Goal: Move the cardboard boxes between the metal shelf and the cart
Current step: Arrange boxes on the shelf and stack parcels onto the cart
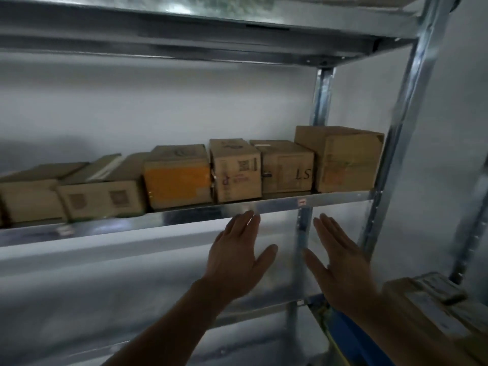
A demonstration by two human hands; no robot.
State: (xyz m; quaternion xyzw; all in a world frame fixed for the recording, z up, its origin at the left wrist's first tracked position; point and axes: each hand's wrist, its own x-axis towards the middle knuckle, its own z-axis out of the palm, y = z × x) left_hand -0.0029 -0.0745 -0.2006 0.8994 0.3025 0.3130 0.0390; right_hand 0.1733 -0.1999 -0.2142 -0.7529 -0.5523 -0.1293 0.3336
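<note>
With left hand (235,257) and right hand (340,265) flat and empty below the metal shelf (277,207), I'd clasp the LS box (286,170) evenly by its sides.

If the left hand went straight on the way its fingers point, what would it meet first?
Probably the metal shelf's front rail, under the box with the square code; the left hand looks nearly on it, though depth is unclear.
</note>
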